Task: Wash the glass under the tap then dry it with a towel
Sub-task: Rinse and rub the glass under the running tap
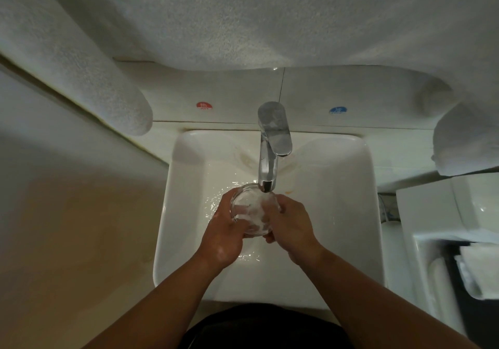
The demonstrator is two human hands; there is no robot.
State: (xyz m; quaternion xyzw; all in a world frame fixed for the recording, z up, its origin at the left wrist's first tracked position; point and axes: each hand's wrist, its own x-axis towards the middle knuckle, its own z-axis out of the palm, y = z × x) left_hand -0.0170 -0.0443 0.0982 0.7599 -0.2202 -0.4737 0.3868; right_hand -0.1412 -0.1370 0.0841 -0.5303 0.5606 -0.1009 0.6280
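Observation:
A clear glass (pixel 249 208) sits tilted under the spout of the chrome tap (pixel 268 157), with water and foam swirling inside it. My left hand (pixel 225 230) wraps around its left side and holds it over the white sink (pixel 348 213). My right hand (pixel 290 224) presses on the glass's right side, with fingers reaching into or over its rim. White towels (pixel 243 19) hang across the top of the view, above the sink.
A hot sticker (pixel 204 105) and a cold sticker (pixel 338 110) mark the wall behind the tap. A white toilet (pixel 432 227) with folded tissue (pixel 478 273) stands on the right. A beige wall (pixel 67 213) closes in on the left.

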